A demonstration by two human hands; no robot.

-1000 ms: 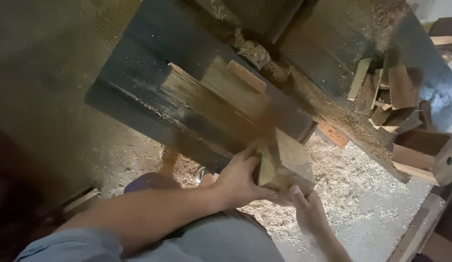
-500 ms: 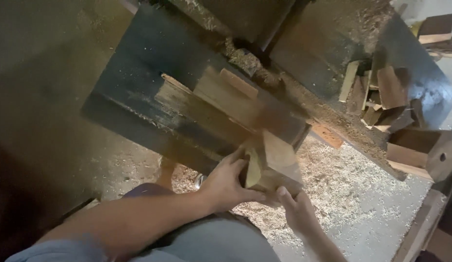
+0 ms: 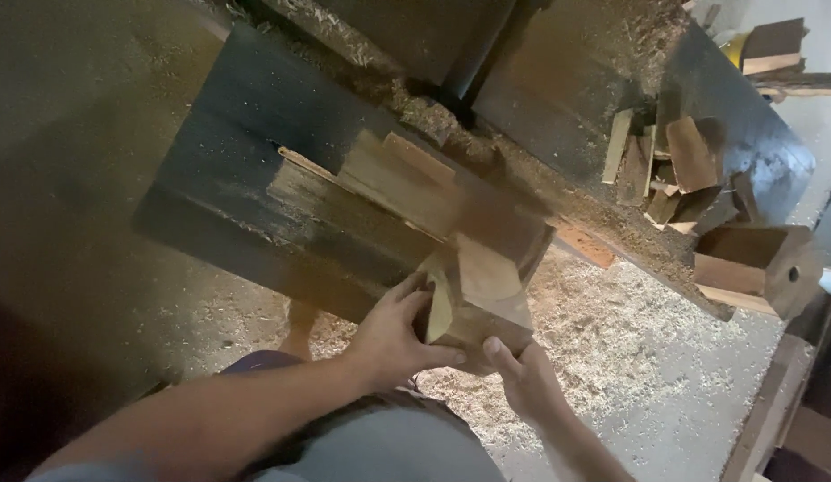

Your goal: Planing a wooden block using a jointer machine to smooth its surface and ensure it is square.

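Head view: hands around wooden block

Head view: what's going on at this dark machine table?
A person holds a wooden block with both bare hands at the near edge of a dark machine table. The left hand grips its side, the right hand supports it from below. A wooden board, blurred, lies on the table beside the block. Offcuts are piled at the table's far end, and sawdust covers the floor below.
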